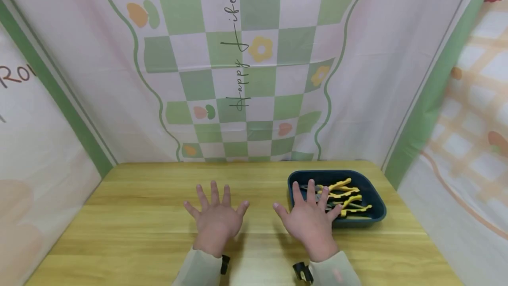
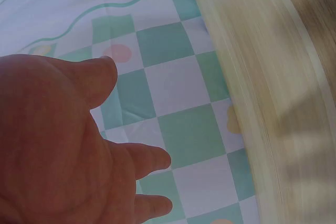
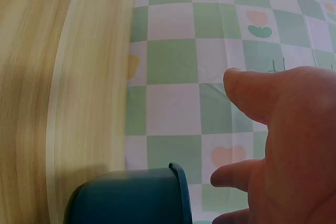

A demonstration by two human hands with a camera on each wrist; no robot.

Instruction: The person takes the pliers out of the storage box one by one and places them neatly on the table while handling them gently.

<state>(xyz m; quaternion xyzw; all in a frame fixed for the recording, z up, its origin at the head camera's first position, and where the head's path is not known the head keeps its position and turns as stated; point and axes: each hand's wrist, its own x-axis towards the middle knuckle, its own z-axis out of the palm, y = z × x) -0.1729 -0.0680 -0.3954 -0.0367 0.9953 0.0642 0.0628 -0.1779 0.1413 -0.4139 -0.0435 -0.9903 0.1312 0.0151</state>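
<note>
Both hands are held over the wooden table with fingers straight and spread, and neither holds anything. My left hand (image 1: 217, 224) is left of the table's middle, and its palm and thumb fill the left side of the left wrist view. The right hand (image 1: 309, 224) is in front of a dark blue plastic tray (image 1: 378, 204), its fingertips overlapping the tray's left part in the head view. Inside the tray lie several tools with yellow handles (image 1: 351, 200) and grey heads, apparently pliers. The right hand hides some of their heads. The right wrist view shows the tray's outer wall (image 3: 131, 198) below the hand.
The table (image 1: 139, 215) has a light wood grain. Behind it hangs a green and white checked cloth (image 1: 259, 78) with printed flowers and lettering. More printed cloths (image 1: 472, 114) close in the left and right sides. Black straps (image 1: 302, 272) circle both wrists.
</note>
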